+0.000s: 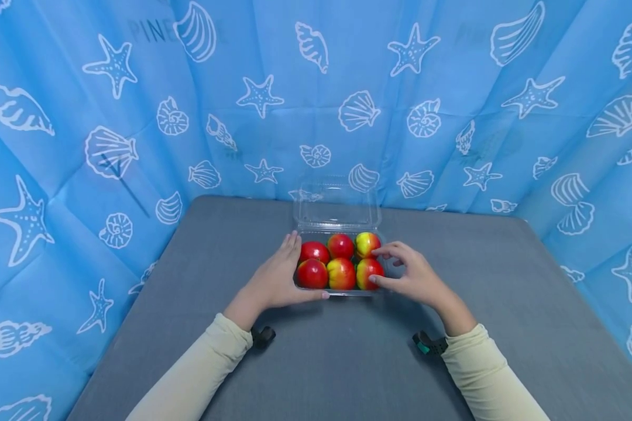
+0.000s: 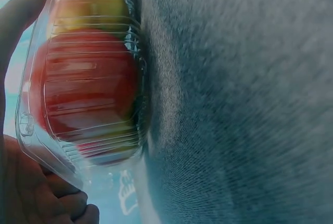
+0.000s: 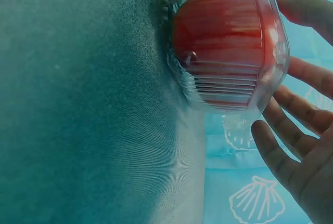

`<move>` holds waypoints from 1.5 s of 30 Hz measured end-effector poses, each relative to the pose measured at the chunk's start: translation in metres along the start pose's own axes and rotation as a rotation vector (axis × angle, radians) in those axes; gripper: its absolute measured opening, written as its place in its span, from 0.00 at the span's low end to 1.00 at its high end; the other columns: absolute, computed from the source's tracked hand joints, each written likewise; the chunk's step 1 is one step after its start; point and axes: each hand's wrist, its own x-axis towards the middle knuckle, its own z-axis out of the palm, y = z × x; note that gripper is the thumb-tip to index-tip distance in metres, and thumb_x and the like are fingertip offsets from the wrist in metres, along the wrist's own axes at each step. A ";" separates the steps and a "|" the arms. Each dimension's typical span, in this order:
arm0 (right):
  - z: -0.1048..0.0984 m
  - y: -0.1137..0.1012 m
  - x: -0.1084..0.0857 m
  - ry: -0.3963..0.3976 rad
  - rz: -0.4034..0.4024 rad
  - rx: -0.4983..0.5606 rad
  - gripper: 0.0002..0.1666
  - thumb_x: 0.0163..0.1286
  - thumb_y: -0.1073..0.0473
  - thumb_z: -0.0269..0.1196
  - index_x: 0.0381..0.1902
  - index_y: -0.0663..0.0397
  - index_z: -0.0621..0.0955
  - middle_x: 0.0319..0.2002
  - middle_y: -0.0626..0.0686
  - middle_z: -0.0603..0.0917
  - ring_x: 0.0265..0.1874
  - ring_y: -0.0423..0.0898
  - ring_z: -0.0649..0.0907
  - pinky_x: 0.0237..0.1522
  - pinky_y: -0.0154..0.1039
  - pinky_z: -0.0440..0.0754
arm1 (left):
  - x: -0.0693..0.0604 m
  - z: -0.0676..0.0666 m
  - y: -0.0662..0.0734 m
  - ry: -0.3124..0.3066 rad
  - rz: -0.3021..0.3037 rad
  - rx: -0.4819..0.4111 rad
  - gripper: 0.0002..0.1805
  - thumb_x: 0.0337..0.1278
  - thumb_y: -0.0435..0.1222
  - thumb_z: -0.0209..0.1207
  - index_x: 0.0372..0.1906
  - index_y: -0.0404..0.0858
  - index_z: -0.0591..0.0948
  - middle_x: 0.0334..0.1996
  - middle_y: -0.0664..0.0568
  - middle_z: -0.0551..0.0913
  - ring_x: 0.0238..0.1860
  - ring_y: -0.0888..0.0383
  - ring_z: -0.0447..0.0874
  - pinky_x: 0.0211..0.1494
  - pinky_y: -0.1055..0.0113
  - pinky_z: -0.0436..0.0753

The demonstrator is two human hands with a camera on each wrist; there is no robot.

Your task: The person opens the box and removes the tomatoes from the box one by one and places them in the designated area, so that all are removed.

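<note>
A clear plastic clamshell box [image 1: 355, 292] lies on the table with its lid [image 1: 337, 204] raised behind it. Several red and yellow apples fill it in two rows, among them a front left apple [image 1: 312, 273] and a back right apple [image 1: 367, 244]. My left hand [image 1: 276, 275] holds the box's left end, thumb along the front rim and fingers along the side. At the right end, my right hand [image 1: 411, 275] has its thumb by the front right apple [image 1: 369, 273] and a fingertip at the back right one. Its other fingers are loosely spread beside the box wall [image 3: 229, 86].
A grey cloth [image 1: 337, 362] covers the table. Behind it and at both sides hangs a blue curtain [image 1: 284, 52] with white shells and starfish. Dark straps [image 1: 429, 343] are on both wrists below the pale sleeves.
</note>
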 end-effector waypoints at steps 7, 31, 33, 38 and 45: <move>0.000 -0.003 -0.004 0.012 -0.034 -0.010 0.27 0.64 0.54 0.78 0.59 0.52 0.85 0.53 0.54 0.85 0.49 0.48 0.81 0.51 0.51 0.87 | -0.010 -0.002 0.003 -0.017 0.002 0.008 0.75 0.42 0.77 0.67 0.88 0.44 0.47 0.89 0.48 0.45 0.89 0.47 0.42 0.75 0.39 0.76; 0.014 -0.017 -0.010 -0.052 0.032 -0.076 0.32 0.60 0.47 0.81 0.61 0.46 0.85 0.54 0.48 0.83 0.55 0.48 0.82 0.52 0.44 0.89 | -0.005 0.006 0.002 0.032 -0.013 0.087 0.75 0.44 0.79 0.64 0.87 0.38 0.48 0.88 0.44 0.45 0.88 0.42 0.44 0.73 0.39 0.78; 0.014 -0.018 -0.010 -0.048 0.025 -0.085 0.32 0.60 0.47 0.81 0.61 0.47 0.85 0.54 0.47 0.83 0.54 0.47 0.82 0.51 0.42 0.89 | -0.005 0.007 0.002 0.040 -0.013 0.094 0.75 0.44 0.79 0.64 0.87 0.38 0.49 0.88 0.44 0.46 0.88 0.42 0.45 0.73 0.39 0.78; 0.014 -0.018 -0.011 -0.019 -0.001 -0.093 0.31 0.60 0.47 0.82 0.59 0.49 0.86 0.51 0.47 0.83 0.51 0.47 0.82 0.49 0.43 0.90 | -0.005 0.008 0.003 0.049 -0.008 0.110 0.75 0.44 0.79 0.63 0.87 0.38 0.50 0.88 0.44 0.46 0.88 0.42 0.45 0.74 0.40 0.78; 0.012 -0.015 -0.011 0.025 -0.040 -0.071 0.30 0.58 0.49 0.83 0.56 0.50 0.87 0.49 0.48 0.84 0.49 0.47 0.82 0.50 0.55 0.90 | -0.004 0.008 0.004 0.049 0.004 0.116 0.75 0.44 0.80 0.62 0.87 0.37 0.50 0.88 0.44 0.46 0.88 0.42 0.46 0.76 0.41 0.76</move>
